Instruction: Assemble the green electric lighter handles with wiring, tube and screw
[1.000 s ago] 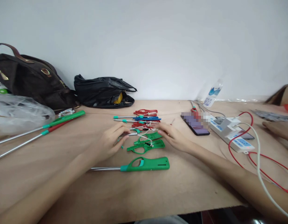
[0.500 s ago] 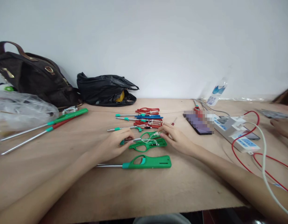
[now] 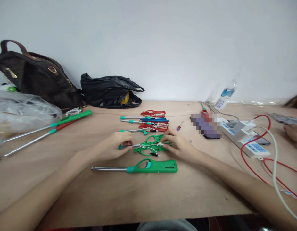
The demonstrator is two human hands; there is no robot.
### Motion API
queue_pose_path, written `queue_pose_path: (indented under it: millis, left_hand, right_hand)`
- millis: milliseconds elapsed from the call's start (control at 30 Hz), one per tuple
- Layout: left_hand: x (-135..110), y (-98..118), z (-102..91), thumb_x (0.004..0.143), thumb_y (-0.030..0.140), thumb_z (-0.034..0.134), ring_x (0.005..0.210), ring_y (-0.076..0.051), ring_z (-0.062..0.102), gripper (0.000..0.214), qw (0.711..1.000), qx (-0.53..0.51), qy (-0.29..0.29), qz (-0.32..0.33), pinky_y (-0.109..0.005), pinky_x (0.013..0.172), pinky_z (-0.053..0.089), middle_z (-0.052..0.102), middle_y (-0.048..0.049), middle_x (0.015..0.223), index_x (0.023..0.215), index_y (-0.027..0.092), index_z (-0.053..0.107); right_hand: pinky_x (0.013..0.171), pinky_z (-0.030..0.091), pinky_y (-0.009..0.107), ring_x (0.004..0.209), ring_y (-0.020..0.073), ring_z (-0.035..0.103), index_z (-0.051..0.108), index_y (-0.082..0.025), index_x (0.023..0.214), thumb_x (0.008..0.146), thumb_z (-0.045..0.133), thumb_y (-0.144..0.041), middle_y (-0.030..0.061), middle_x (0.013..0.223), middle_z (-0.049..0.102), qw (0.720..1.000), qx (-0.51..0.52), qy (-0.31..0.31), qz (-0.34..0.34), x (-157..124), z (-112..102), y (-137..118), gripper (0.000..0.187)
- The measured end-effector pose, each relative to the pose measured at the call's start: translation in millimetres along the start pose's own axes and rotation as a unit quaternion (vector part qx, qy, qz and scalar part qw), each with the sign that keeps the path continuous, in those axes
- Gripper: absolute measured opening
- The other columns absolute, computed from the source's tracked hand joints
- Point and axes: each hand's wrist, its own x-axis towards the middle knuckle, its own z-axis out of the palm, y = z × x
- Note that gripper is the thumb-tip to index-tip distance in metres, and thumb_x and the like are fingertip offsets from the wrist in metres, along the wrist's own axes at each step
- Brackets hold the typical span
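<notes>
My left hand [image 3: 117,146] is closed on the thin metal tube [image 3: 136,146] of a gas lighter; a teal collar shows at its fingers. White wires run from the tube to a small black part [image 3: 154,154]. My right hand [image 3: 179,144] pinches the clear gas tank [image 3: 162,143] at the other end, its fingertips partly covering it. Beneath these parts lie two open green casing halves [image 3: 152,139]. Nearer to me, a whole green lighter [image 3: 160,166] lies with its tube pointing left.
Beyond my hands lie red and blue lighter parts [image 3: 154,125] and a small screwdriver [image 3: 179,126]. At left are two long lighters [image 3: 30,144], a plastic bag [image 3: 25,112] and dark bags [image 3: 110,91]. A phone [image 3: 206,126], power strip [image 3: 254,148], cables and another person's hand [image 3: 292,132] are at right.
My left hand has shifted slightly left with the tube. My right hand has moved down a little over the green casing halves, and the black part now hangs lower, nearer me.
</notes>
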Motion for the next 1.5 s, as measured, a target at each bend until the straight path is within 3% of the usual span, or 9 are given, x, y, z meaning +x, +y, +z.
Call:
queue_pose_path:
  millis: [233, 400, 667, 933, 1133, 1367, 1500]
  left_hand:
    - [2, 2, 3.3, 0.087, 0.02, 0.046, 0.065, -0.015, 0.051, 0.02, 0.999, 0.0, -0.049, -0.001, -0.025, 0.06, 0.036, 0.059, -0.0012, 0.071, 0.074, 0.017, 0.06]
    - [0, 2, 3.6, 0.089, 0.018, 0.043, 0.074, -0.016, 0.055, 0.02, 0.998, 0.005, -0.067, 0.001, -0.025, 0.063, 0.038, 0.063, -0.0017, 0.083, 0.085, 0.018, 0.063]
    - [-2, -6, 11.6, 0.091, 0.019, 0.043, 0.076, -0.017, 0.057, 0.021, 0.997, 0.054, -0.049, 0.013, -0.026, 0.067, 0.041, 0.062, -0.0021, 0.087, 0.084, 0.02, 0.063]
    - [-2, -4, 13.4, 0.089, 0.011, 0.044, 0.087, -0.019, 0.061, 0.028, 0.993, 0.103, -0.022, 0.047, -0.026, 0.072, 0.044, 0.065, -0.0025, 0.102, 0.103, 0.023, 0.065]
    - [-2, -1, 12.6, 0.088, 0.012, 0.046, 0.082, -0.019, 0.062, 0.026, 0.99, 0.131, -0.044, 0.029, -0.026, 0.068, 0.044, 0.066, -0.0024, 0.095, 0.099, 0.023, 0.066]
    - [-2, -3, 10.7, 0.087, 0.011, 0.045, 0.088, -0.02, 0.062, 0.03, 0.989, 0.137, -0.048, 0.02, -0.027, 0.069, 0.044, 0.065, -0.003, 0.105, 0.106, 0.025, 0.064]
    - [-2, 0, 9.6, 0.087, 0.01, 0.044, 0.084, -0.02, 0.062, 0.03, 0.987, 0.148, -0.068, 0.015, -0.027, 0.066, 0.043, 0.065, -0.0029, 0.097, 0.104, 0.024, 0.064]
  right_hand:
    - [0.085, 0.045, 0.043, 0.095, 0.0246, 0.051, 0.062, -0.016, 0.101, 0.092, 0.051, -0.017, 0.0102, 0.099, 0.057, 0.998, -0.065, -0.005, -0.027, -1, 11, 7, 0.015]
    - [0.083, 0.046, 0.041, 0.093, 0.0234, 0.051, 0.061, -0.016, 0.099, 0.092, 0.049, -0.013, 0.0103, 0.097, 0.056, 0.997, -0.061, 0.003, -0.045, -1, 14, 7, 0.014]
    - [0.082, 0.047, 0.039, 0.092, 0.0225, 0.053, 0.062, -0.016, 0.099, 0.091, 0.05, -0.013, 0.0097, 0.096, 0.056, 0.996, -0.077, -0.025, -0.045, -2, 7, 4, 0.015]
    - [0.08, 0.046, 0.037, 0.091, 0.0218, 0.053, 0.062, -0.017, 0.099, 0.09, 0.05, -0.011, 0.0094, 0.097, 0.057, 0.994, -0.098, -0.023, -0.05, -2, 7, 1, 0.015]
    - [0.08, 0.047, 0.04, 0.091, 0.0233, 0.052, 0.06, -0.017, 0.098, 0.093, 0.048, -0.016, 0.0105, 0.096, 0.057, 0.994, -0.097, 0.022, -0.048, -1, 13, 1, 0.013]
    - [0.081, 0.047, 0.04, 0.094, 0.024, 0.053, 0.061, -0.017, 0.099, 0.093, 0.049, -0.016, 0.0107, 0.097, 0.057, 0.995, -0.086, 0.012, -0.042, -2, 20, 3, 0.014]
    - [0.08, 0.046, 0.039, 0.093, 0.0235, 0.053, 0.06, -0.017, 0.097, 0.092, 0.051, -0.015, 0.0093, 0.096, 0.058, 0.996, -0.074, 0.019, -0.039, -1, 20, 4, 0.011]
